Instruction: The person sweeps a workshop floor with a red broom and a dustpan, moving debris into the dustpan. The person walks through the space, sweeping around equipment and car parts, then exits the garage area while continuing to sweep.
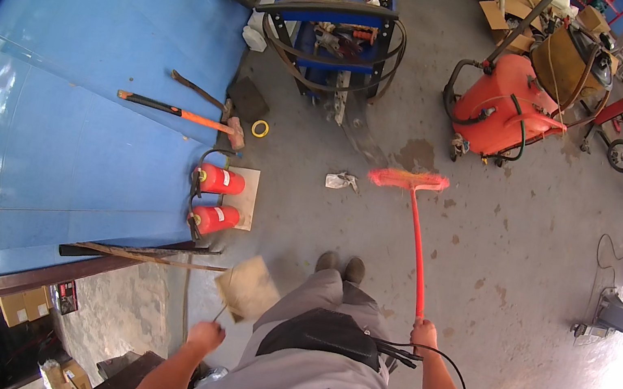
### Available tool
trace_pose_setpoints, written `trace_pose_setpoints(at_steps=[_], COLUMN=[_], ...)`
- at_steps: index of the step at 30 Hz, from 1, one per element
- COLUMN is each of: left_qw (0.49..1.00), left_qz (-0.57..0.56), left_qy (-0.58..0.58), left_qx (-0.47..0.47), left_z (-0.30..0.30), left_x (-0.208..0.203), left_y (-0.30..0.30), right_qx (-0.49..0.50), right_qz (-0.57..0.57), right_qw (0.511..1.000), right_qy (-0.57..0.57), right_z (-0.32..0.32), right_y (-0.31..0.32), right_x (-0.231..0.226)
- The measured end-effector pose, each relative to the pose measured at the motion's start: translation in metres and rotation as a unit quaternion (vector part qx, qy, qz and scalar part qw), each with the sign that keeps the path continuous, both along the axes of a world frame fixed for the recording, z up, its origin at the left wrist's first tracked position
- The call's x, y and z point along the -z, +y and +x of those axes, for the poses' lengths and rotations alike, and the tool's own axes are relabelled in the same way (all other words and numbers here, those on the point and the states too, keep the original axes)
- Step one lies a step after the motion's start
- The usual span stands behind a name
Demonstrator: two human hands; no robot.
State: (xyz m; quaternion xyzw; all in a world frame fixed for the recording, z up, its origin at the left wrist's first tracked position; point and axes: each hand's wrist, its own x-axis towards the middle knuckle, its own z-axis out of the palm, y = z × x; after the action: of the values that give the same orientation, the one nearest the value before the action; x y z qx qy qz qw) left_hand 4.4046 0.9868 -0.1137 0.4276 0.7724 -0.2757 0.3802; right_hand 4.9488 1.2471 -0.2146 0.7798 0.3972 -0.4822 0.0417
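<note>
Head view, looking straight down: you stand on a stained grey concrete floor (532, 256), sweeping. Your right hand (425, 334) is wrapped shut around the top of the red broom handle (417, 245) — a thin, smooth, straight pole — and the broom head (408, 180), a flat fan of orange-pink bristles, rests on the floor well ahead of your shoes (341, 265). Your left hand (205, 336) is closed on the thin handle of a dustpan (248, 289), a pale, flat, squarish tray that hangs tilted near your left knee, off the floor as far as you can tell.

The step in hand looks like gathering debris: a crumpled whitish rag (342, 181) lies just left of the bristles, apart from them. By my judgement the next move calls for drawing the bristles across to that scrap and setting the dustpan's edge flat on the concrete to receive it.

To your left, two glossy red fire extinguishers (217, 199) lie on a pale board against the blue wall (58, 86), with an orange-handled sledgehammer (185, 115) and a roll of yellow tape (260, 128) beyond. Ahead stand a blue tool cart (340, 26) and a rounded orange machine on wheels (504, 103).
</note>
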Motion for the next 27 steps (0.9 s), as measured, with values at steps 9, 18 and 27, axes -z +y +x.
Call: trace_pose_setpoints(at_steps=[9,18,27], left_qw=[0.993,0.992,0.992], left_qz=[0.110,0.112,0.114], left_qy=[-0.045,-0.060,-0.058], left_qx=[-0.002,0.009,-0.013], left_z=[-0.028,-0.024,-0.018], left_x=[0.065,0.150,0.212], left_y=[0.278,0.440,0.437], right_qx=[0.027,0.105,-0.114], right_qz=[-0.017,-0.051,-0.014], right_qw=[0.998,0.989,0.993], right_qy=[0.052,0.087,0.017], right_z=[-0.023,-0.104,-0.095], right_y=[-0.012,-0.020,-0.050], right_x=[0.018,0.059,0.028])
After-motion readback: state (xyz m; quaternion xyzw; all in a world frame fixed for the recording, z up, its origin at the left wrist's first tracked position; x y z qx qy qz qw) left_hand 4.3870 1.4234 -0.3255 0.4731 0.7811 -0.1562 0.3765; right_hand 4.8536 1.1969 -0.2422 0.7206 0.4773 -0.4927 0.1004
